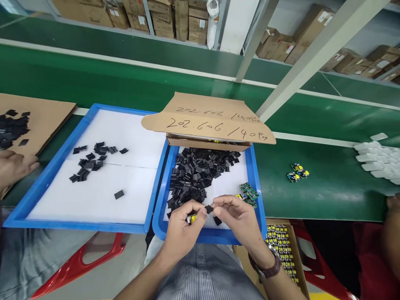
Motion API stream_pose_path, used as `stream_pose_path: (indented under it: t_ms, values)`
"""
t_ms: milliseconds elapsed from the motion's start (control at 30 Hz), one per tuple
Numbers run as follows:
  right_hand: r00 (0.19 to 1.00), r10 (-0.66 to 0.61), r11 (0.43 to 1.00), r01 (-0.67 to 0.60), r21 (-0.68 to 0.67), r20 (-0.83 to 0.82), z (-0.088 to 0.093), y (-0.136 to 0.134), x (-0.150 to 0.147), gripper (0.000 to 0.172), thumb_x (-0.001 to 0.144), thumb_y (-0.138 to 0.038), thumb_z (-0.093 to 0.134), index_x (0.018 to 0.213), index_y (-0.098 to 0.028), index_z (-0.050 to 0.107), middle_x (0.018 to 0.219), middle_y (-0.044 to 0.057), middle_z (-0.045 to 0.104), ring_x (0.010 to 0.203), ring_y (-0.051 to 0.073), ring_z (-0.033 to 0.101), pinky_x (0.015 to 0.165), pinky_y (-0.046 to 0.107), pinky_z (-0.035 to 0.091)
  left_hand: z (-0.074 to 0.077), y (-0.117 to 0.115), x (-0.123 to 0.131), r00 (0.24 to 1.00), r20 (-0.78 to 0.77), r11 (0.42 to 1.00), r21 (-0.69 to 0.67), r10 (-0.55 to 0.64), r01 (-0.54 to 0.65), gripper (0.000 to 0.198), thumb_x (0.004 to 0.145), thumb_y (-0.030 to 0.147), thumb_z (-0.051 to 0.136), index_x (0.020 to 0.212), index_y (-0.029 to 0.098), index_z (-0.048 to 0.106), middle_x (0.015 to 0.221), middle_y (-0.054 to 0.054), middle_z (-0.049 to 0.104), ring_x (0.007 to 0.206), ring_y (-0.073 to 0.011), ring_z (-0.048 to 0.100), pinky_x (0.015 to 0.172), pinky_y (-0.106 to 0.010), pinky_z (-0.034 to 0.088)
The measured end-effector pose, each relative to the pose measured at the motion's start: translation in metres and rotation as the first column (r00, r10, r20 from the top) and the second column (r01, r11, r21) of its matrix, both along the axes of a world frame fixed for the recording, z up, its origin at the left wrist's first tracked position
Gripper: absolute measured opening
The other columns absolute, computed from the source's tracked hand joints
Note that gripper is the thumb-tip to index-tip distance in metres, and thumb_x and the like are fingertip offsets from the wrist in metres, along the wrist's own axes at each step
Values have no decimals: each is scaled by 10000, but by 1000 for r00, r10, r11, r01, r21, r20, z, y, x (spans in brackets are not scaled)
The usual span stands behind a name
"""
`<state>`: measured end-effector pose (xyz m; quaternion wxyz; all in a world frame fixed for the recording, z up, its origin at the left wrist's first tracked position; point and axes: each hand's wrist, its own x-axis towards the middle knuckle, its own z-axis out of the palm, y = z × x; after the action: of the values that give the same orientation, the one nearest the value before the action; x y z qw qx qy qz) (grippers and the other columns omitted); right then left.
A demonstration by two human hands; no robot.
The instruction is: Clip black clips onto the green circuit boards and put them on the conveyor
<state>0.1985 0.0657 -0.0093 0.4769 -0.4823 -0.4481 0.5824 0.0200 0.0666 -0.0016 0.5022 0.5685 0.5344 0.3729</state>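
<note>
Hands meet over near edge of blue tray (pixel 258 183): left hand (pixel 183 227) curled round yellow part (pixel 191 218), right hand (pixel 241 220) pinching black chip (pixel 208 208) against left fingertips; chip pile (pixel 196 175) just beyond.

Bare white tray floor (pixel 226 183) right of black-piece heap (pixel 196 175), cardboard box (pixel 209 125) behind
</note>
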Motion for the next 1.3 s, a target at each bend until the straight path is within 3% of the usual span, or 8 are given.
stream_pose_path:
  t_ms: [100,400,533,600,700,900,1100,1300]
  values:
    - [1000,-13,996,12,87,8,-4,-9,0,230,836,-237,806,1061,-252,761,1015,56,749,904,189,721,849,351,623,-2,0,2,998,40,997,-72,38,-35,230,952,314,590,768,194,658,686,11,621,587,-118,518,543,-228,428]
    - [979,-206,967,205,152,-9,-8,-10,2,101,876,-186,753,922,-270,785,893,22,758,883,169,709,818,308,601,-4,-2,13,974,225,957,-274,-33,96,277,986,415,595,844,188,669,696,20,597,512,-83,453,473,-213,393]
    - [932,-341,936,325,136,123,-6,-11,23,92,846,-216,785,926,-258,799,890,32,770,864,184,714,788,320,614,-6,3,4,926,368,955,-296,83,32,265,989,341,593,1205,214,678,1087,-72,708,918,-172,668,808,-291,573]
    - [921,-349,936,332,119,174,-7,-15,30,106,840,-248,792,945,-251,802,904,43,773,853,196,721,777,336,627,-7,6,-2,877,465,950,-310,118,37,346,973,286,595,1309,221,639,1290,-107,669,1244,-246,615,1024,-380,543]
    - [920,-333,943,323,82,206,-9,-20,32,124,840,-280,791,960,-246,802,923,51,781,854,207,736,790,358,640,-7,6,-7,839,536,947,-308,94,91,378,968,279,610,1345,253,604,1401,-101,610,1382,-289,544,1135,-470,487]
    - [931,-329,944,325,53,155,-12,-22,21,136,832,-281,793,963,-249,802,905,45,792,838,199,747,774,337,644,-14,-6,3,910,410,972,-234,69,32,449,840,228,795,1228,258,571,1137,-56,694,1099,-247,728,1002,-424,585]
    - [960,-261,964,254,82,104,-9,-27,14,108,857,-246,766,962,-249,791,902,42,758,838,181,718,739,297,624,-17,-15,11,993,117,998,-68,-5,13,369,884,246,736,1240,275,640,1274,-69,699,1191,-245,669,1030,-400,551]
    - [982,-179,978,172,118,53,-8,-31,8,93,897,-197,721,954,-259,761,909,35,724,882,175,687,789,300,594,-15,-17,11,996,35,994,60,-88,86,385,907,177,675,1268,310,653,1347,-68,639,1177,-241,648,912,-345,568]
